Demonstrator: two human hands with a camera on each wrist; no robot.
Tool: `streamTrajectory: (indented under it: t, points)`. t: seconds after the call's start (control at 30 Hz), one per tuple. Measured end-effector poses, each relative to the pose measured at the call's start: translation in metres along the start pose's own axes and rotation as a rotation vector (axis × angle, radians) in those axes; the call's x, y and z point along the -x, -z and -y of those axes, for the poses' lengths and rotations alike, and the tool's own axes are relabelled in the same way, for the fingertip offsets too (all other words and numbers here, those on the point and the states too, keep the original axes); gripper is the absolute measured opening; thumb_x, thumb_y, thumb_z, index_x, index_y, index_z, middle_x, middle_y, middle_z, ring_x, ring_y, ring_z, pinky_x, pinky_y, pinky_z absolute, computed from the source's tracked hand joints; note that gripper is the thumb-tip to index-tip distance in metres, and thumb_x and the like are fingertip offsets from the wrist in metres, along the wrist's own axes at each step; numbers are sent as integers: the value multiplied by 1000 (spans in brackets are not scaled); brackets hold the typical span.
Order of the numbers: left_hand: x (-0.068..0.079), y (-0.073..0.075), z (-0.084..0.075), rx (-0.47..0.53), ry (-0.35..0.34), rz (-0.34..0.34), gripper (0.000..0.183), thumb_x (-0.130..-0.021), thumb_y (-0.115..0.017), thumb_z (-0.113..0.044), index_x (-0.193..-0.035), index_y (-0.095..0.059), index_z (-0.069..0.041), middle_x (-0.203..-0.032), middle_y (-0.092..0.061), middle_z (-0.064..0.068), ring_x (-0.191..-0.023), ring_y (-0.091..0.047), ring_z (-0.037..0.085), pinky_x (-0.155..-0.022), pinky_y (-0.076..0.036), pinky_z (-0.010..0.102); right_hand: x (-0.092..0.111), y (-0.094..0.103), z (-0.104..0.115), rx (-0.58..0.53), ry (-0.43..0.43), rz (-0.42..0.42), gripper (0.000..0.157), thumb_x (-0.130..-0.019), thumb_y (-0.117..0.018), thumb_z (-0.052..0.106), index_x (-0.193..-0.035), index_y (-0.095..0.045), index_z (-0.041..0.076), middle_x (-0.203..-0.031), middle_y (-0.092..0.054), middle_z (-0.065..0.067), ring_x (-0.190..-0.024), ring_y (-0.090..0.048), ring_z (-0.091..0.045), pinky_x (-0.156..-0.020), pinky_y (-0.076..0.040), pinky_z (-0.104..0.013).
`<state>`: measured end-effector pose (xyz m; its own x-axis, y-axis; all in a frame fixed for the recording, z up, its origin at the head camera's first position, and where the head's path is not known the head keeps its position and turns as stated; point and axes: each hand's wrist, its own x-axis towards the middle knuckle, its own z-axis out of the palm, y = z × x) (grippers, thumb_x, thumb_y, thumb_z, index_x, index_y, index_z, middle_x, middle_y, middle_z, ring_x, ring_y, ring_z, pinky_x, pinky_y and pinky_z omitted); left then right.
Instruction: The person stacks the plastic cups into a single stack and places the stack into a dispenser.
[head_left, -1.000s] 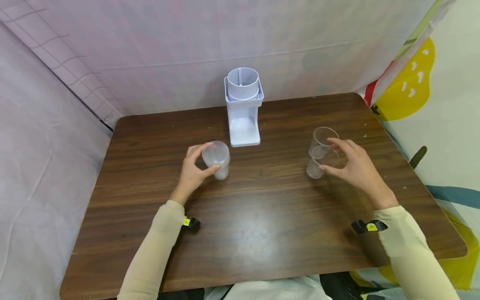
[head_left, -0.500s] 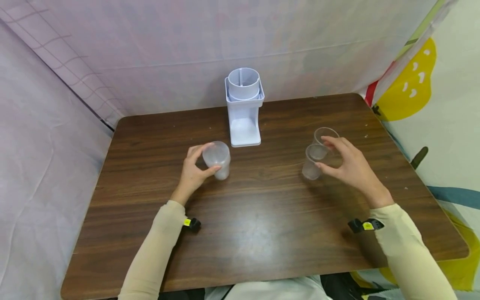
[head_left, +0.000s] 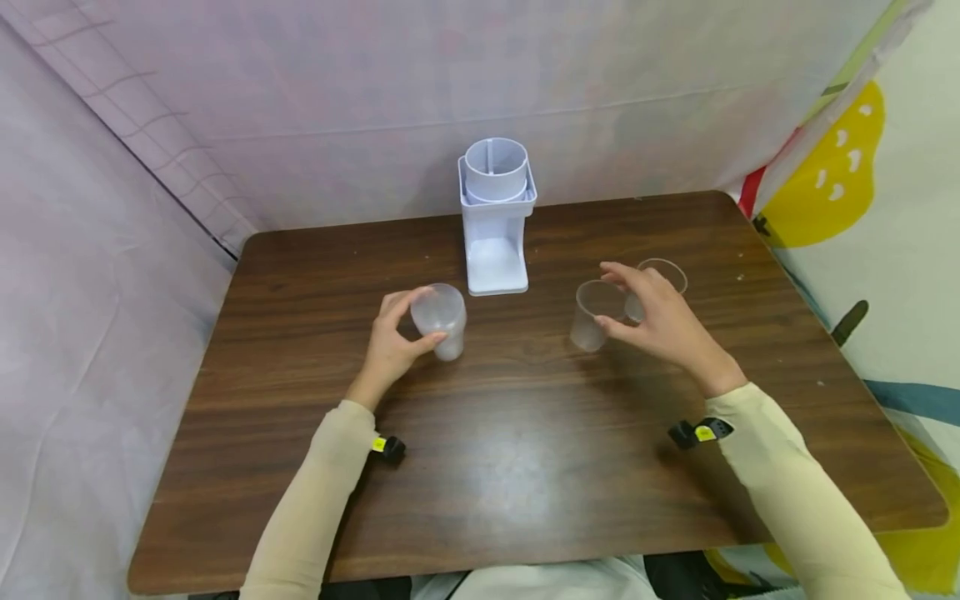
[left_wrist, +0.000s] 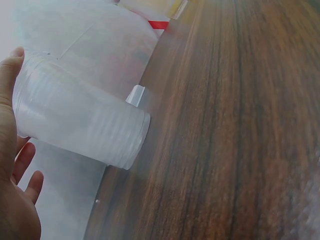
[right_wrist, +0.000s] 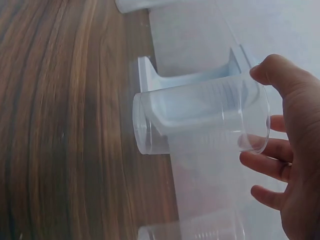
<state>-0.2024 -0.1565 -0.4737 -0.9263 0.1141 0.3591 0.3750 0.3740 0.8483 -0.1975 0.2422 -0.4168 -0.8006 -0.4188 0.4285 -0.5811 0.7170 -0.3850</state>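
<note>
My left hand (head_left: 386, 346) grips a stack of clear plastic cups (head_left: 441, 321) near the rim, thumb on the near side and fingers on the far side. Cloudy walls and several close rim lines show on this stack (left_wrist: 85, 112) in the left wrist view; it stands upright at the tabletop. Between thumb and fingers my right hand (head_left: 663, 325) holds a single clear plastic cup (head_left: 587, 323) by its upper edge. In the right wrist view this cup (right_wrist: 200, 115) is see-through, its base close over the wood. Partly hidden behind the right hand stands another clear cup (head_left: 633, 308).
A white plastic holder (head_left: 497, 262) with a round divided cup (head_left: 495, 171) on top stands at the back middle of the brown wooden table (head_left: 480, 467). Behind it hangs a pale cloth (head_left: 337, 100). A patterned cloth (head_left: 817, 183) borders the right side.
My right hand has moved left with the single cup, away from the other clear cup, which stays in place. The left hand and its stack keep their place on the table.
</note>
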Motion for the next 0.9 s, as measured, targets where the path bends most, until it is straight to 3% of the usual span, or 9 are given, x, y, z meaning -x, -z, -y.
streamTrajectory:
  t: [0.17, 0.33, 0.5, 0.8, 0.9]
  points:
    - [-1, -1, -1, -6, -11, 7, 67, -71, -89, -21, -132, -61, -21, -133, -57, 9, -126, -46, 25, -113, -33, 57, -15, -11, 7, 4, 25, 30, 77, -77, -83, 26, -143, -48, 8, -124, -68, -15, -101, -58, -30, -92, -40, -48]
    - [-1, -1, 0, 2, -3, 12, 68, -71, -89, -19, -133, -61, -19, -134, -57, 9, -127, -45, 25, -114, -32, 55, -27, -20, 19, 10, 55, 63, 76, -78, -82, 31, -142, -49, 8, -122, -68, -13, -99, -58, -27, -87, -42, -44]
    - [-3, -2, -1, 3, 7, 12, 69, -71, -88, -12, -134, -59, -12, -135, -57, 15, -129, -44, 30, -114, -30, 57, -38, -29, 30, 7, 94, 97, 77, -80, -80, 36, -144, -48, 9, -119, -68, -12, -99, -58, -26, -88, -42, -45]
    - [3, 3, -32, -4, 21, 28, 65, -74, -85, -10, -133, -59, -7, -134, -55, 19, -127, -44, 33, -114, -31, 57, -56, -44, 44, -2, 169, 106, 76, -80, -78, 38, -143, -48, 7, -109, -67, -10, -92, -55, -23, -84, -42, -42]
    - [3, 3, -33, 2, 17, 23, 64, -74, -85, -9, -133, -59, -7, -133, -56, 19, -127, -44, 33, -114, -31, 57, -61, -49, 49, -10, 196, 110, 75, -80, -78, 39, -143, -49, 7, -113, -67, -10, -94, -57, -25, -87, -43, -43]
